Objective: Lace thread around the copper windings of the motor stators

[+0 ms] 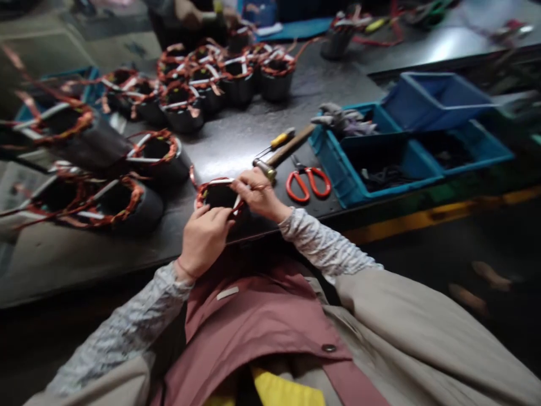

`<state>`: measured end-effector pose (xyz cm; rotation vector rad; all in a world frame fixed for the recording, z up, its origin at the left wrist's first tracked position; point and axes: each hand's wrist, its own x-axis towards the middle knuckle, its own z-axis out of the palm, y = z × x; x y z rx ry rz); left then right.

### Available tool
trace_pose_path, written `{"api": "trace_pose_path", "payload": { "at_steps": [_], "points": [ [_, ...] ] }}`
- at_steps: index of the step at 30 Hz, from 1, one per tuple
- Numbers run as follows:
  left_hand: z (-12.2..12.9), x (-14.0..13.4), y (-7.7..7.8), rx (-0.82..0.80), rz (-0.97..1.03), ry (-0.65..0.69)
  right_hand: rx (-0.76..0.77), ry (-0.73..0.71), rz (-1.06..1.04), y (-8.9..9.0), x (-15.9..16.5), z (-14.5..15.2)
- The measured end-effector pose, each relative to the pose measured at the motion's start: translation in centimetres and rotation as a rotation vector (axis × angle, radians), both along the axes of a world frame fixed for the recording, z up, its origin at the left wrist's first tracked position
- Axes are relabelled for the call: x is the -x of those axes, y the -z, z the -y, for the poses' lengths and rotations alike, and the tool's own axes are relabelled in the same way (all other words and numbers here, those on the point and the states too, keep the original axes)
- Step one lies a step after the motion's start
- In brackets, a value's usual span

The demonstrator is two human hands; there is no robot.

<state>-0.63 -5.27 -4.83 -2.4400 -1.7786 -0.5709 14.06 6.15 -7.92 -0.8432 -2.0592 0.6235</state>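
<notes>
At the table's front edge stands a motor stator, a dark cylinder with copper windings and white strips around its opening. My left hand grips its near left rim, fingers bent over the windings. My right hand is closed at the right side of the rim, fingertips pinching the winding edge by a white strip. A thin reddish lead seems to run between the two hands, partly hidden by the fingers. Just beyond my right hand lie a hammer, a yellow-handled screwdriver and red-handled scissors.
Several wound stators stand grouped at the back, and more are stacked at the left with leads sticking out. Blue divided bins at the right hold dark parts and grey gloves. Across the table a co-worker's hand shows.
</notes>
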Motion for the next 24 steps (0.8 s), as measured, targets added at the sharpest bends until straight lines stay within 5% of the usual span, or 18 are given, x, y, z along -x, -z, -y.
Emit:
{"api": "trace_pose_path", "payload": {
  "at_steps": [5, 9, 12, 15, 19, 24],
  "points": [
    [-0.5, 0.2, 0.9, -0.04, 0.058, 0.002, 0.058, -0.056, -0.004, -0.6, -0.2, -0.8],
    [-1.1, 0.3, 0.0, -0.027, 0.086, 0.023, -0.063, -0.111, -0.115, 0.3, -4.1, 2.3],
    [-1.9, 0.0, -0.4, 0.021, 0.154, 0.043, 0.025, 0.22, -0.119, 3.9, -9.8, 7.5],
    [-2.9, -0.7, -0.4, 0.053, 0.186, 0.047, 0.42, 0.579, 0.129, 8.9, -15.2, 11.9],
    [-3.7, -1.7, -0.2, 0.045, 0.167, 0.027, 0.549, 0.509, 0.238, 14.2, -17.0, 12.5],
    [-0.7, -3.1, 0.7, -0.114, 0.101, -0.054, 0.511, 0.206, 0.336, 16.9, -11.2, 9.1]
  ]
}}
